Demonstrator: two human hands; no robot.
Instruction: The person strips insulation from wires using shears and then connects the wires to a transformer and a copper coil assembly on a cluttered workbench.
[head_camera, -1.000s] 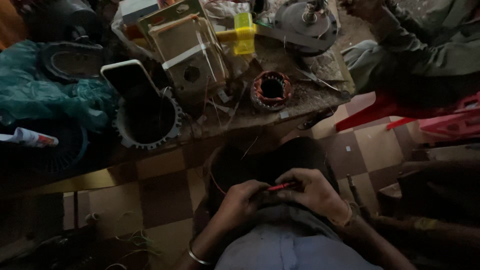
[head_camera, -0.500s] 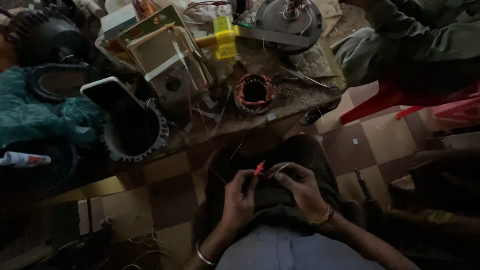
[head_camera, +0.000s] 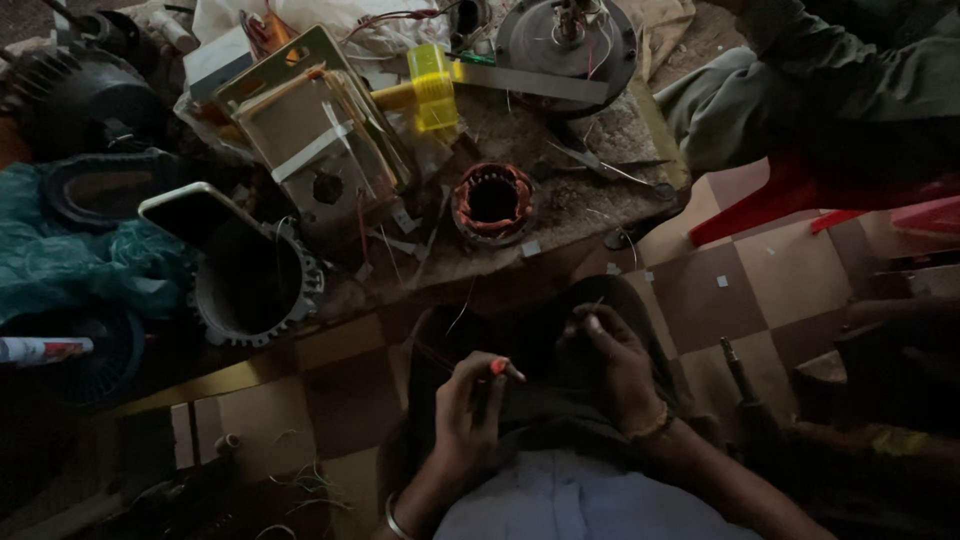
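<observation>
My left hand (head_camera: 468, 410) grips a thin red-tipped tool (head_camera: 497, 367), its tip pointing up and right. My right hand (head_camera: 615, 358) is a little to the right, fingers pinched on a thin wire (head_camera: 594, 305) that is barely visible. Both hands hover over a dark round object (head_camera: 540, 340) resting on my lap, too dim to make out. On the workbench (head_camera: 570, 205) above them lies a small motor stator with copper windings (head_camera: 492, 200).
A large grey ribbed motor housing (head_camera: 250, 285) and a phone (head_camera: 195, 210) sit at the bench's left. A yellow mallet (head_camera: 428, 85), a winding jig (head_camera: 320, 150) and a fan motor plate (head_camera: 565, 45) lie farther back. Another person's leg (head_camera: 800, 90) is at upper right, above a red stool (head_camera: 800, 195).
My hands have drawn apart: the left, with the red-tipped tool, has dropped lower left, and the right has lifted to the right with the wire. The view has shifted toward the bench.
</observation>
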